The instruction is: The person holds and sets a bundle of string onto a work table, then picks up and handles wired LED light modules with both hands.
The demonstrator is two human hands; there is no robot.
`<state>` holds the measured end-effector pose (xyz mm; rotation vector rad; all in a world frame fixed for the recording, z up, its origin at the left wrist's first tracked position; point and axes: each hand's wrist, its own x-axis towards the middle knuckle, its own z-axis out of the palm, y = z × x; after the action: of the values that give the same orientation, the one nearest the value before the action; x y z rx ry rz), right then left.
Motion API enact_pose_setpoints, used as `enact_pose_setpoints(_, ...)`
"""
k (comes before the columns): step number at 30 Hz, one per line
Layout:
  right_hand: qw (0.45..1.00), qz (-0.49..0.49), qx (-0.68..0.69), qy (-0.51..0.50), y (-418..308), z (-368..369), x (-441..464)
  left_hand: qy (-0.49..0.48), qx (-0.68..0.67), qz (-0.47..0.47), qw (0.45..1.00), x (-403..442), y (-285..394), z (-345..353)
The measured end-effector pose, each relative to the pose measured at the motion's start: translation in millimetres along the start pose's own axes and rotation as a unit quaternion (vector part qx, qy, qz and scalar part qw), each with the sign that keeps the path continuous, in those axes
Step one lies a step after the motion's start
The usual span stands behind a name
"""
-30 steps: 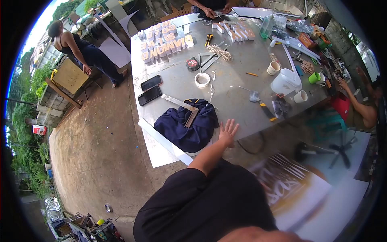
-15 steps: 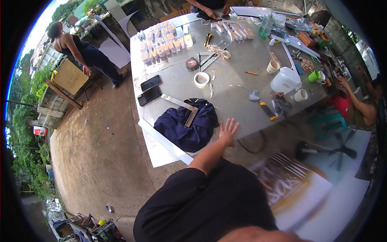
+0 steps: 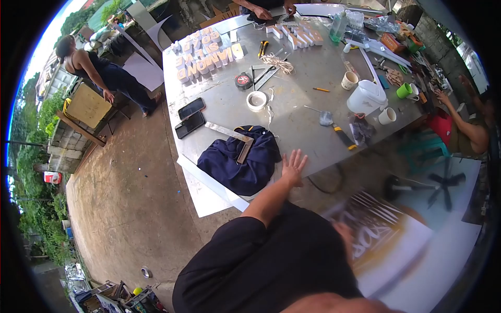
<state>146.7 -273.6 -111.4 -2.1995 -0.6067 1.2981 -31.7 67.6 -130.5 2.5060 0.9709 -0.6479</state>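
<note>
My left hand (image 3: pixel 294 168) rests on the near edge of the metal table (image 3: pixel 292 112), its fingers spread and holding nothing. Just left of it lies a bundled dark blue garment (image 3: pixel 219 164) with a metal try square (image 3: pixel 244 143) on top. Part of my right hand (image 3: pixel 344 236) shows blurred beside my dark shirt. It is near a printed sheet (image 3: pixel 383 245) with white lettering on brown and gold, and its fingers cannot be made out. A yellow-handled tool (image 3: pixel 344 137) lies on the table to the right of my left hand.
Cut-out letters (image 3: pixel 209 65), two phones (image 3: pixel 190 125), a tape roll (image 3: pixel 256 101), a tape measure (image 3: pixel 243 80) and a white container (image 3: pixel 366 98) stand on the table. One person (image 3: pixel 99 73) stands at left. Other people's hands (image 3: pixel 262 13) are at the far edge and right side. A black fan (image 3: pixel 446 180) is at right.
The view has shifted slightly, so the table items sit a little further left. My right hand has come into sight by the printed sheet. My left hand stays on the table edge.
</note>
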Motion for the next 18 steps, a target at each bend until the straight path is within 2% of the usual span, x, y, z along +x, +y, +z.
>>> enact_pose_setpoints(1,0.996,0.055,-0.067,-0.009,-31.0,-8.7,-0.1,-0.002,0.001,-0.008,1.000,1.1,-0.7,1.3)
enact_pose_setpoints(3,0.997,-0.022,0.080,-0.009,-104.0,-11.9,-7.9,-0.016,0.018,0.014,1.000,-0.1,1.9,-0.8)
enact_pose_setpoints(5,0.979,-0.194,0.063,-0.030,-222.3,-29.2,-54.5,-0.010,-0.008,-0.005,1.000,-1.2,1.0,-5.3)
enact_pose_setpoints(6,0.972,-0.230,0.024,-0.031,-286.1,-41.8,-94.5,-0.007,-0.006,-0.001,1.000,0.5,-0.2,-2.8)
enact_pose_setpoints(7,0.923,-0.383,-0.023,-0.005,-333.5,-51.0,-127.0,-0.005,-0.004,0.004,1.000,3.1,-2.3,1.5)
enact_pose_setpoints(8,0.871,-0.488,-0.063,0.005,-362.6,-58.1,-153.4,0.005,-0.008,0.004,1.000,7.5,-5.2,9.0)
enact_pose_setpoints(10,0.776,-0.626,-0.074,0.012,-403.5,-68.6,-197.7,0.006,-0.005,0.006,1.000,11.7,-5.2,13.6)
enact_pose_setpoints(11,0.741,-0.660,-0.120,0.030,-413.0,-71.6,-212.7,-0.002,0.000,0.002,1.000,7.4,-4.1,7.2)
enact_pose_setpoints(13,0.696,-0.689,-0.190,0.067,-431.8,-74.7,-232.7,-0.012,-0.008,0.015,1.000,2.7,-3.4,-2.6)
enact_pose_setpoints(14,0.712,-0.672,-0.185,0.081,-421.7,-76.1,-237.7,-0.029,0.003,0.034,0.999,-1.5,-3.9,-2.9)
enact_pose_setpoints(16,0.737,-0.626,-0.206,0.151,-402.4,-80.7,-248.4,-0.024,0.001,0.002,1.000,3.7,1.0,-5.9)
enact_pose_setpoints(18,0.754,-0.577,-0.233,0.210,-381.7,-84.6,-261.1,-0.010,-0.007,0.012,1.000,13.8,4.7,7.2)
